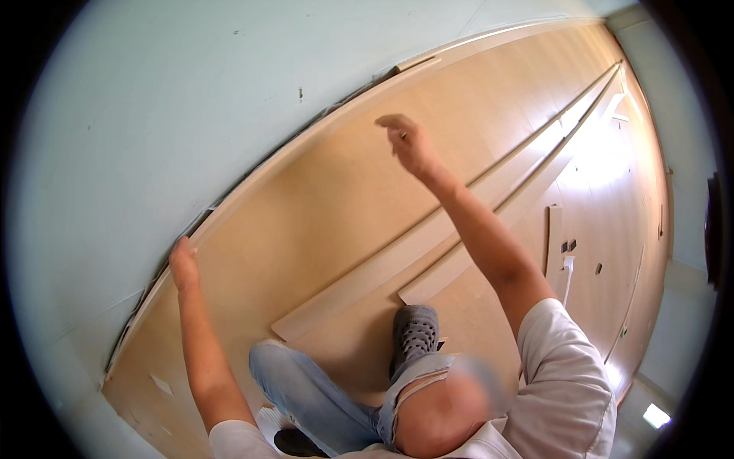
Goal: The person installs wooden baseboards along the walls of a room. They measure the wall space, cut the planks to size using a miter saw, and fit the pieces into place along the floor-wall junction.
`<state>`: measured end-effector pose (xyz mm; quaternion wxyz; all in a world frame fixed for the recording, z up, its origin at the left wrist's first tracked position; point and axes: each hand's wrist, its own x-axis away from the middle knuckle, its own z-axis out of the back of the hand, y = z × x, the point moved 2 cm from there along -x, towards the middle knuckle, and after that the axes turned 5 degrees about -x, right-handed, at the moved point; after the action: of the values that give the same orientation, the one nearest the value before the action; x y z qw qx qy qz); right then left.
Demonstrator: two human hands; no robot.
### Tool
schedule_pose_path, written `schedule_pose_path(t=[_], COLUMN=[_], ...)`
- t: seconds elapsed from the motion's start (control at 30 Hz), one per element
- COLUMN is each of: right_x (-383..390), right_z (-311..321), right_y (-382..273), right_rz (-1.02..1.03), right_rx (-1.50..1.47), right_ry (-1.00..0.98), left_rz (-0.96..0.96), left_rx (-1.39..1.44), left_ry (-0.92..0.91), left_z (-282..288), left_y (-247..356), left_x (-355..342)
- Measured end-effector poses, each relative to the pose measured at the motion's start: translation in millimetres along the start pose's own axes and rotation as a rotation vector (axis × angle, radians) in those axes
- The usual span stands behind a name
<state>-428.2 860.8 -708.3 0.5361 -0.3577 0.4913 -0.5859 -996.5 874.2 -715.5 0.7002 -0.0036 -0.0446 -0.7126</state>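
My left hand grips a long pale wooden strip that runs along the foot of the pale wall at its junction with the wooden floor. A dark gap shows behind parts of the strip. My right hand is raised over the floor to the right of the strip, its fingers bent and apart, holding nothing I can see. Two long loose boards lie diagonally on the floor under my right arm and stretch toward the far upper-right corner.
I squat on the wooden floor, one dark shoe beside the boards' ends. A shorter strip, small dark pieces and a white item lie to the right. Pale walls bound the floor.
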Motion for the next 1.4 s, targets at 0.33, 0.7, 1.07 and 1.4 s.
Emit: schedule_pose_path(t=[0.33, 0.7, 1.07, 1.4], right_x=[-127.3, -140.1, -138.3, -137.1], right_z=[105.7, 96.0, 99.5, 97.0], right_y=[26.8, 36.9, 37.7, 43.3], right_rz=[-0.155, -0.129, -0.121, -0.087], right_rx=[-0.208, 0.054, 0.047, -0.013], right_ry=[-0.055, -0.087, -0.083, -0.073], left_rz=[-0.038, -0.033, 0.009, -0.015], left_rx=[-0.112, -0.204, -0.275, -0.248], left_ry=[0.030, -0.007, -0.062, -0.065], left_z=[2.6, -1.5, -5.4, -4.7], left_y=[4.2, -3.0, -9.1, -9.1], left_x=[-10.5, -10.3, -11.2, -11.5])
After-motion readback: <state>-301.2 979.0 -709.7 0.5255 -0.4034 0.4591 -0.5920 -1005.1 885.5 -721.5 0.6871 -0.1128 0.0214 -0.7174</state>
